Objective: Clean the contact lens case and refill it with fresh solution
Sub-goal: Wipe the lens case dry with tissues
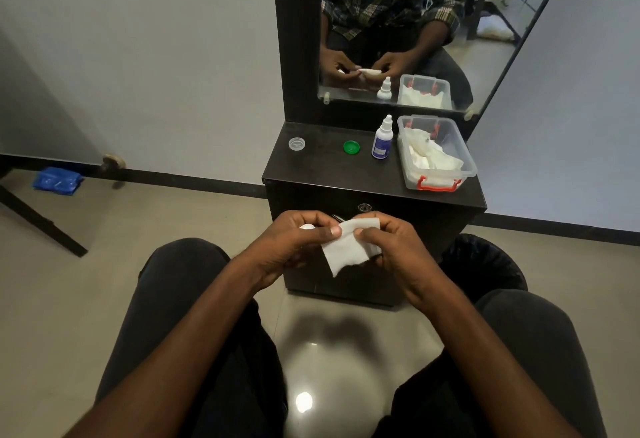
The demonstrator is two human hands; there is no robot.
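**White tissue worked over a mostly hidden lens case**

White tissue (349, 245) is pinched between both hands above the lap. The left hand (294, 243) is curled around a small white object (307, 226), judged to be the contact lens case; the right hand (388, 247) is closed on the tissue's far edge.

The case could be dropped to the floor if the grip loosens during wiping, since nothing lies beneath the hands. Lint may be left in the wells.

On the table (329, 174), a clear cap (296, 143), a green cap (351, 147) and the solution bottle (382, 138) stand well apart from the hands, near a tissue box (464, 164).

Most of the case is hidden by fingers and tissue; which well is being wiped cannot be told.
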